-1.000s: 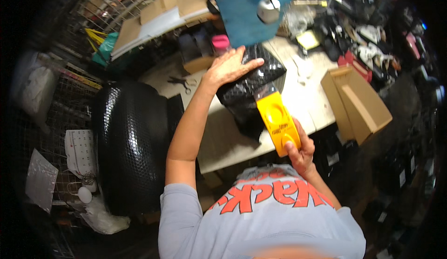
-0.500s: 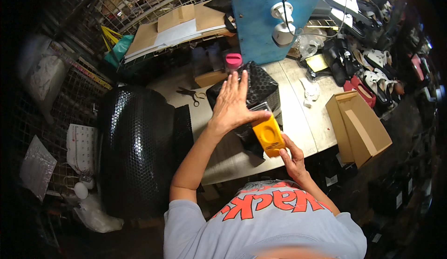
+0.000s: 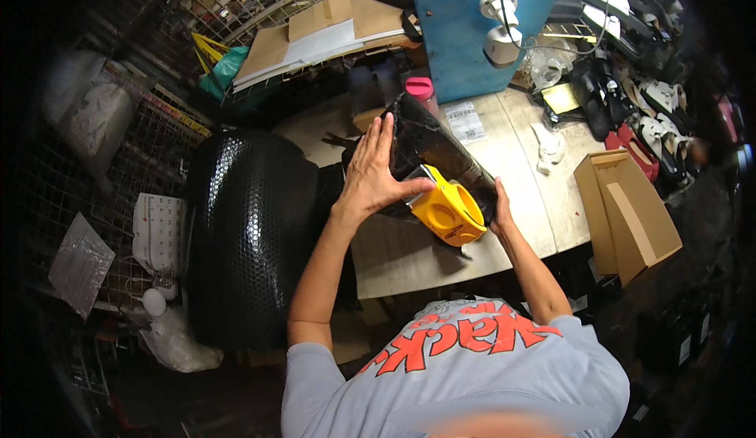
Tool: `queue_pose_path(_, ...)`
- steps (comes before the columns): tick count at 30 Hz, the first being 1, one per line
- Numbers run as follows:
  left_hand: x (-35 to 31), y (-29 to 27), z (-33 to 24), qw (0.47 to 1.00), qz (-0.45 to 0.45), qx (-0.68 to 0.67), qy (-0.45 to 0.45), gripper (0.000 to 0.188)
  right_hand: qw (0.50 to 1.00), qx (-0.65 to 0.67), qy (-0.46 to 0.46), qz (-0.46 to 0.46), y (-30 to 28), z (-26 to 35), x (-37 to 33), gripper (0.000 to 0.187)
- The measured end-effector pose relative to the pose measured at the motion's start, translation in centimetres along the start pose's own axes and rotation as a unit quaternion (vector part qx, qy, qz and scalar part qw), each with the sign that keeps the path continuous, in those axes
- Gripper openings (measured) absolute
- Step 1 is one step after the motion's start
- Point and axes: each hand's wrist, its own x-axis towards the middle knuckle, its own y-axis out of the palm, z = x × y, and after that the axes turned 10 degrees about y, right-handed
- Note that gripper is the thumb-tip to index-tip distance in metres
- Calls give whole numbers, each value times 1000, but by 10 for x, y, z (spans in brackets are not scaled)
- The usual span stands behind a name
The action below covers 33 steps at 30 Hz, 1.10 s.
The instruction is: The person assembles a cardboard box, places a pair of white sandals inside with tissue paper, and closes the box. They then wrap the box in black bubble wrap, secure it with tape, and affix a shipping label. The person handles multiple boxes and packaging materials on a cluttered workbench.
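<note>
A box-shaped package (image 3: 429, 142) wrapped in black bubble wrap is tilted up over the table, between my two hands. My left hand (image 3: 368, 172) lies along its left side, fingers stretched out, with the thumb at the top end of a yellow tape dispenser (image 3: 450, 211). That dispenser rests against the near side of the package. On the package's right edge, my right hand (image 3: 502, 208) has its fingers pressed, partly hidden by the package. Behind it, a white printed label (image 3: 465, 122) lies on the table.
A large black bubble-wrap roll (image 3: 244, 241) stands at the left, near partly covered scissors (image 3: 340, 139). A pink-lidded jar (image 3: 420, 89) stands behind the package. At the right are an open cardboard box (image 3: 626, 217), crumpled white paper (image 3: 549, 148) and piled shoes (image 3: 602, 95).
My right hand has left the tape dispenser and moved to the package's right edge. The package has turned and tilted up, uncovering the label behind it. My left hand stays on the package.
</note>
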Motion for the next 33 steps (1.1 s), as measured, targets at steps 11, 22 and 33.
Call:
queue_pose_path(11, 39, 97, 86, 815, 182, -505, -218, 71, 914, -312, -13, -260, -15, 45, -190, 51)
queue_pose_path(22, 12, 186, 133, 800, 68, -480, -353, 62, 938, -209, 167, -219, -22, 13, -202, 57)
queue_pose_path(33, -142, 156, -119, 962, 43, -207, -174, 48, 945, -208, 128, -217, 0, 12, -173, 38)
